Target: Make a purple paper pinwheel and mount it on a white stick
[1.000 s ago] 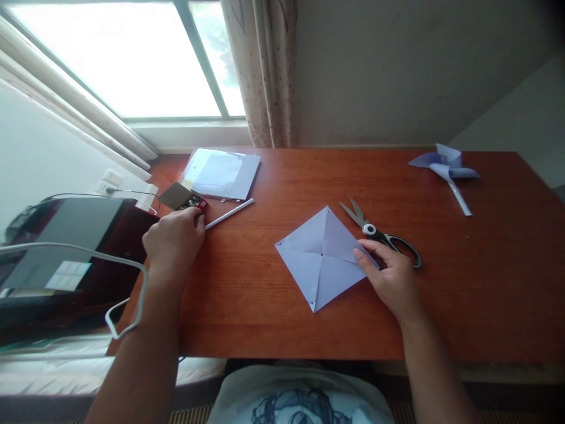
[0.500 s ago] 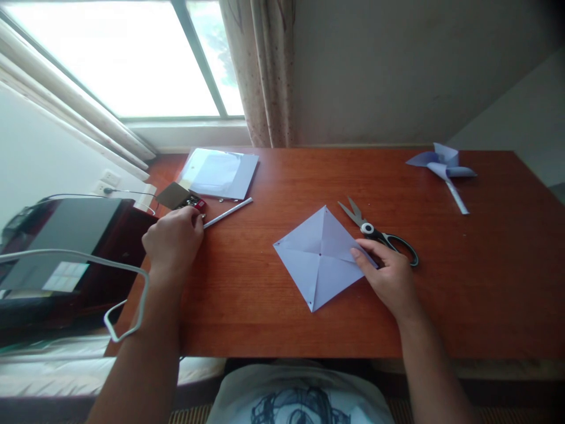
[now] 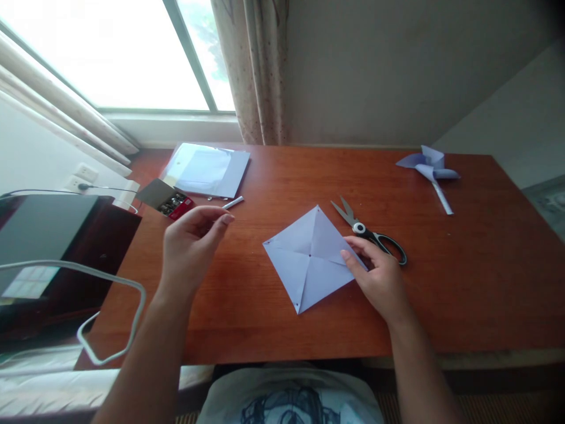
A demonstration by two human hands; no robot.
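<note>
My right hand (image 3: 375, 271) pinches the right corner of a square sheet of white paper (image 3: 304, 259), thumb on top. The sheet is creased, with cuts running in from its corners and small dark dots at the centre and at corners. My left hand (image 3: 192, 244) is raised over the table, thumb and fingertips pressed together; whatever is between them is too small to make out. Just behind it stands an open red box (image 3: 179, 206) of small metal pieces. A white paper stick (image 3: 233, 202) is partly hidden by the left fingers. Scissors (image 3: 364, 231) lie open beside the right hand.
A finished paper pinwheel (image 3: 435, 171) on a stick lies at the back right of the wooden table (image 3: 485, 282). A clear packet of paper (image 3: 207, 171) lies at the back left. A dark printer-like machine (image 3: 53, 253) and a white cable (image 3: 140, 294) are at the left.
My left hand has left the red box and moved right and towards the paper, fingers still pinched. My right hand keeps hold of the paper. The view has shifted slightly.
</note>
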